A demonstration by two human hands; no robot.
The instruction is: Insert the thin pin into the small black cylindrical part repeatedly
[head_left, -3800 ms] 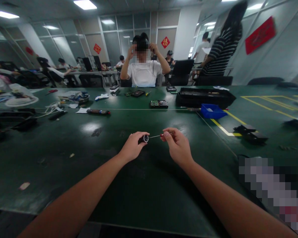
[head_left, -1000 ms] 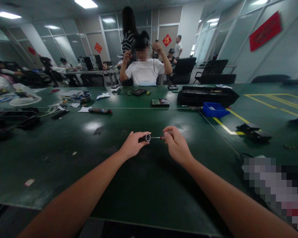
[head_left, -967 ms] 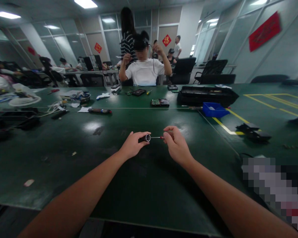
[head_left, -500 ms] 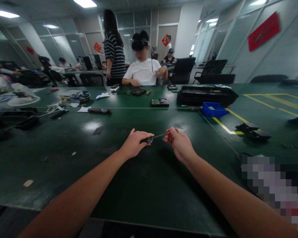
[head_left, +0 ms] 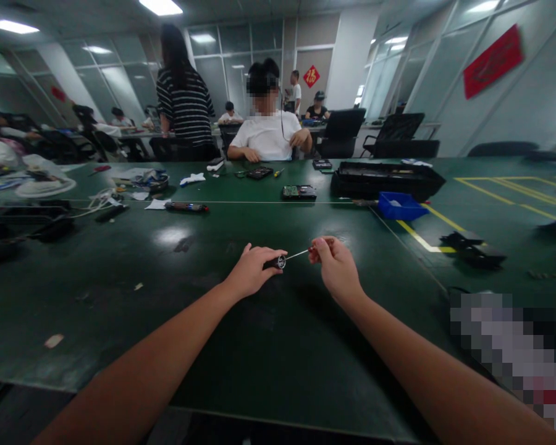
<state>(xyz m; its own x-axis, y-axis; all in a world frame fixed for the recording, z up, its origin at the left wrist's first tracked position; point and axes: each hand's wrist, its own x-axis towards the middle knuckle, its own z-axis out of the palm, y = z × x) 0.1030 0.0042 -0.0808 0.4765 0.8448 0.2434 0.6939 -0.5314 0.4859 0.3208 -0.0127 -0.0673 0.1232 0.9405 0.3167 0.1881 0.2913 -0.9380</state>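
In the head view, my left hand (head_left: 252, 270) grips a small black round part (head_left: 282, 262) with a silvery ring on its end face, between thumb and fingers just over the table. My right hand (head_left: 336, 262) is closed on a screwdriver; its thin metal shaft (head_left: 297, 254) points left, and reddish bits of its handle show between the fingers. The shaft's tip meets or lies just beside the ringed end; I cannot tell which. Most of the round part is hidden by my left fingers.
On the green table (head_left: 241, 371), a hard drive (head_left: 299, 192) lies ahead, with a long black housing (head_left: 384, 179) and a blue bin (head_left: 401, 206) to its right. A dark pen-like tool (head_left: 186, 207) lies left. Opposite sits a person in white (head_left: 269, 137).
My right hand has shifted and turned slightly, with the screwdriver shaft still toward the round part. My left hand hardly moved. The standing person in stripes moved left.
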